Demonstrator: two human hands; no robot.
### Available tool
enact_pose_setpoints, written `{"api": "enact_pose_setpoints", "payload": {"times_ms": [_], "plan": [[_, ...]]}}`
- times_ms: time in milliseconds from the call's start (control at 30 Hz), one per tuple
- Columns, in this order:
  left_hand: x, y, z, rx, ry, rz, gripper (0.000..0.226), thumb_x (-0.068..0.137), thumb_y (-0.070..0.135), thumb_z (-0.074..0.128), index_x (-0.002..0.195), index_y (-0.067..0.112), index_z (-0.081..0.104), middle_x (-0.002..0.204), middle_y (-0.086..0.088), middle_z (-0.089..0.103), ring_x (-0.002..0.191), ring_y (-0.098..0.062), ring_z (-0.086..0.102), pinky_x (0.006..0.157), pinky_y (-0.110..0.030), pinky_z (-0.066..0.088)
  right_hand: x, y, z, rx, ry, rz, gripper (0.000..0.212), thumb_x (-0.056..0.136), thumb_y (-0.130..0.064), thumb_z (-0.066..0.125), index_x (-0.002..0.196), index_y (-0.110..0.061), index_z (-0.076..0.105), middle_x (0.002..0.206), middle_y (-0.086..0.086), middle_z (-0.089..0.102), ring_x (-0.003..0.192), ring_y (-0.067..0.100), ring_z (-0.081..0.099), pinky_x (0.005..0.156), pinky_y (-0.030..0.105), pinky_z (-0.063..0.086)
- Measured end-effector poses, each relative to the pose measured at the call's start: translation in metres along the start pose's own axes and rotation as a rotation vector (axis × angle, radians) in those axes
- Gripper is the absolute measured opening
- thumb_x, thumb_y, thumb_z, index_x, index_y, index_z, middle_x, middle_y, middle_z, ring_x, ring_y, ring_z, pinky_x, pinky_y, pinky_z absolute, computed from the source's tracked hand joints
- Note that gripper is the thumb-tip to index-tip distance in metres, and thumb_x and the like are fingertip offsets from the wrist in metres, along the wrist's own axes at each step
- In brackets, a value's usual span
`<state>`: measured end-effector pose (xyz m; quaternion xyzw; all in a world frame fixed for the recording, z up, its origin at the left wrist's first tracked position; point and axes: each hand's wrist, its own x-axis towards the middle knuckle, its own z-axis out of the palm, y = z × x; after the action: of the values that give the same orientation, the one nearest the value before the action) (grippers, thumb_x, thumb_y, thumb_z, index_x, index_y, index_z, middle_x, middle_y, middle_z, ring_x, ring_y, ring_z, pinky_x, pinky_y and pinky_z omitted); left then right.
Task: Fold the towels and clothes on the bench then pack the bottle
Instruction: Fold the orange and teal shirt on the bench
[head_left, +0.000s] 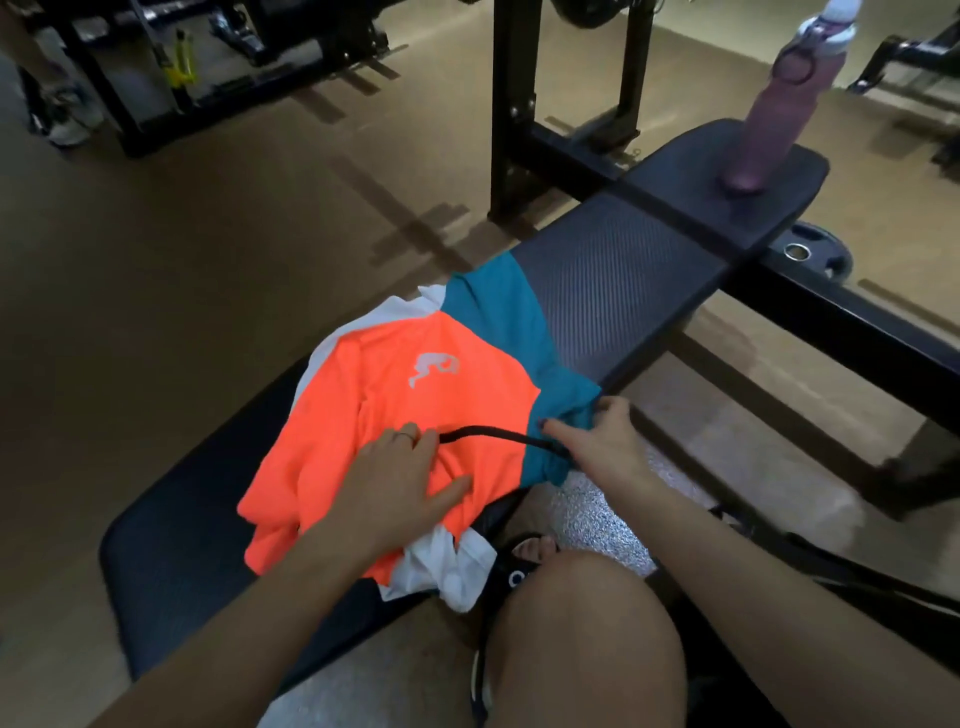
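Purple bottle (772, 104) upright on bench (613, 291) (cap uppermost, leaning slightly right)

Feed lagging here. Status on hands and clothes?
Left hand flat on orange shirt. Right hand pinching teal garment. Bottle upright, far bench end. Nothing blocking.

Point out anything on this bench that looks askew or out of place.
The clothes pile is untidy: the orange shirt lies crumpled and skewed over a white garment that droops off the bench edge. A black drawstring trails loose across the shirt. The pink bottle stands upright at the far end, nothing spilled.
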<state>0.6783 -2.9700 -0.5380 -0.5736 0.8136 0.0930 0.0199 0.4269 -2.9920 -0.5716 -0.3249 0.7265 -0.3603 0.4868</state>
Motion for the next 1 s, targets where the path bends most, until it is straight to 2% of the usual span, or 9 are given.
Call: {"api": "enact_pose_setpoints", "payload": {"times_ms": [100,233,333,433,567,667,767,900,1000], "plan": [[0.000,-0.002,-0.009,0.022,-0.033,0.051,0.050,0.080,0.071,0.027,0.080,0.025,0.045,0.083,-0.001,0.052,0.085,-0.026,0.058,0.066,-0.036,0.037,0.003,-0.009,-0.004,0.010,-0.016,0.061,0.054,0.061,-0.014,0.080,0.109,-0.012,0.054,0.109,0.013,0.067,0.095,0.028,0.068,0.076,0.045,0.061],[-0.003,-0.011,-0.017,0.034,-0.030,0.084,0.053,0.081,0.075,0.027,0.073,0.025,0.041,0.078,-0.002,0.054,0.080,-0.027,0.060,0.066,-0.037,0.040,0.021,-0.084,-0.015,-0.087,-0.008,-0.164,0.020,0.060,-0.004,0.072,0.075,-0.012,0.063,0.076,0.008,0.067,0.067,0.020,0.064,0.061,0.031,0.052],[-0.008,-0.014,-0.015,0.025,0.088,0.041,0.055,0.081,0.078,0.037,0.082,0.023,0.043,0.081,-0.002,0.053,0.082,-0.028,0.056,0.068,-0.039,0.041,0.045,-0.145,-0.022,0.142,0.027,-0.232,0.034,0.073,0.001,0.071,0.099,-0.015,0.057,0.099,0.012,0.063,0.073,0.013,0.065,0.061,0.030,0.054],[-0.019,-0.015,-0.008,0.037,0.156,-0.023,0.067,0.075,0.083,0.046,0.093,0.019,0.049,0.092,-0.003,0.054,0.085,-0.029,0.053,0.068,-0.040,0.044,0.047,-0.146,-0.026,-0.139,0.070,-0.154,0.074,0.081,-0.025,0.077,0.143,-0.011,0.039,0.131,0.009,0.049,0.112,0.025,0.056,0.088,0.029,0.044],[-0.030,-0.015,0.010,0.076,0.093,-0.012,0.078,0.069,0.079,0.053,0.115,0.017,0.056,0.107,-0.010,0.056,0.089,-0.031,0.055,0.074,-0.041,0.050,0.024,-0.065,-0.009,-0.179,-0.085,-0.057,0.081,0.079,-0.029,0.082,0.145,-0.009,0.038,0.138,0.012,0.054,0.123,0.027,0.054,0.106,0.037,0.044],[-0.024,-0.010,0.012,0.100,0.138,0.029,0.043,0.080,0.054,0.048,0.103,0.020,0.062,0.099,-0.012,0.057,0.078,-0.033,0.057,0.066,-0.039,0.049,0.013,-0.039,0.014,-0.122,-0.115,-0.048,0.080,0.068,-0.032,0.086,0.135,-0.010,0.048,0.118,0.008,0.061,0.108,0.023,0.061,0.097,0.040,0.051],[-0.014,0.001,0.001,0.052,0.126,0.060,0.029,0.084,0.038,0.039,0.086,0.016,0.058,0.089,-0.010,0.054,0.074,-0.033,0.057,0.061,-0.040,0.046,0.012,-0.036,0.038,0.135,-0.221,0.067,0.097,0.049,-0.036,0.081,0.134,-0.010,0.044,0.111,0.012,0.063,0.093,0.023,0.067,0.071,0.036,0.058],[-0.002,0.014,-0.018,-0.376,0.120,-0.097,0.031,0.082,0.043,0.029,0.083,0.018,0.047,0.086,0.000,0.052,0.080,-0.026,0.053,0.071,-0.047,0.047,0.004,-0.038,0.058,0.453,-0.373,0.212,0.064,0.077,-0.010,0.073,0.135,-0.004,0.046,0.104,0.016,0.069,0.079,0.023,0.070,0.059,0.028,0.056],[0.007,0.027,-0.018,-0.482,0.050,-0.179,0.042,0.081,0.066,0.039,0.090,0.026,0.045,0.087,0.004,0.058,0.083,-0.020,0.057,0.075,-0.045,0.048,-0.008,-0.047,0.065,0.622,-0.511,0.303,0.021,0.091,-0.006,0.055,0.111,-0.006,0.061,0.089,0.013,0.064,0.068,0.018,0.066,0.058,0.027,0.058]]}}
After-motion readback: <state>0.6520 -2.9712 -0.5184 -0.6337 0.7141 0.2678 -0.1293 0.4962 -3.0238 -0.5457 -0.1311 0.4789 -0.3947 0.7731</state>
